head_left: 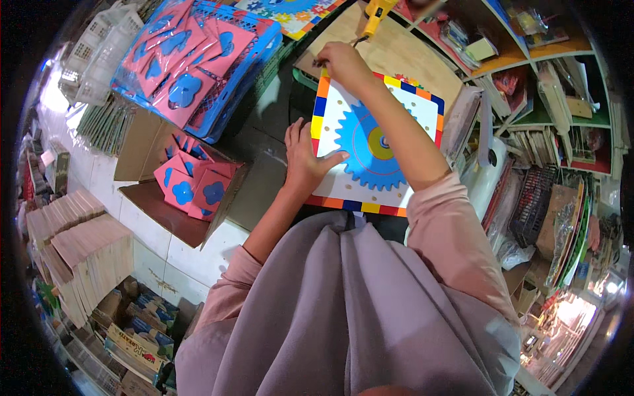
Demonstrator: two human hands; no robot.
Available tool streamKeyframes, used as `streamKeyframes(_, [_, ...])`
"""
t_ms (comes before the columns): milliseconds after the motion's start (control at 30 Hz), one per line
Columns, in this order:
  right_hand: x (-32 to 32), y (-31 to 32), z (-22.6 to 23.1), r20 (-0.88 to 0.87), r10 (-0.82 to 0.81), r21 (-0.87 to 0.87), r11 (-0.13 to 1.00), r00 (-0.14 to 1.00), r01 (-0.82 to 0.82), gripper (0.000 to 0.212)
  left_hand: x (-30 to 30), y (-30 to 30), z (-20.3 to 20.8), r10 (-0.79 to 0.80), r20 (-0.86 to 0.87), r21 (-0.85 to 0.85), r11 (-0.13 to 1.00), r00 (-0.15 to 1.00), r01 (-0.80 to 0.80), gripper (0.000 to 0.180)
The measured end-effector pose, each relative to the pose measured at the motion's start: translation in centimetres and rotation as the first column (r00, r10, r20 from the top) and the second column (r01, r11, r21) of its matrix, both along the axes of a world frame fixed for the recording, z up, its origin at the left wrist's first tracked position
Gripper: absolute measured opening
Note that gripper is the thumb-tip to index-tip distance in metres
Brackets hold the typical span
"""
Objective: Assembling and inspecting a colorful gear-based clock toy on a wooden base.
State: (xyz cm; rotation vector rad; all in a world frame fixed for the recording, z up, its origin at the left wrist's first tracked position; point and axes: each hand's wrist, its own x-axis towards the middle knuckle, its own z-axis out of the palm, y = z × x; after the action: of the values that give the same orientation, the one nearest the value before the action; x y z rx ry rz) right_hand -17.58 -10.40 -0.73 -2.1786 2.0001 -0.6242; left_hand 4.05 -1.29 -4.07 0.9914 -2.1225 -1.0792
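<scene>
A square white board (331,173) with a border of red, yellow, blue and orange blocks lies in front of me. On its middle is a big blue gear (362,165) with a yellow centre; small tan dots show around it. My left hand (307,155) rests at the board's left edge, thumb laid on the white face and fingers stretched out beside the border. My right hand (347,66) is closed at the board's far left corner, its fingertips pinched around something small and hidden. Just beyond it lies a yellow tool (376,16) with a dark tip.
At the far left, a blue crate (231,99) carries plastic-wrapped pink squares with blue flowers (185,89). More pink pieces stand in a cardboard box (158,214). Stacked wooden slabs (92,251) are at left. Packed shelves (515,63) line the right. A plywood sheet (416,49) lies beyond the board.
</scene>
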Motion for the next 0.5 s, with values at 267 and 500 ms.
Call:
streamKeyframes(267, [-2.8, 2.2, 0.5, 0.037, -0.135, -0.035, 0.990, 0.990, 0.136, 0.023, 0.1, -0.1, 0.3, 0.009, -0.005, -0.005, 1.000, 1.000, -0.009, 0.076])
streamKeyframes(500, [3.2, 4.7, 1.1, -0.012, 0.265, -0.071, 0.962, 0.964, -0.265, 0.028, 1.1, -0.1, 0.0, 0.018, 0.054, 0.005, 1.000, 0.998, -0.018, 0.085])
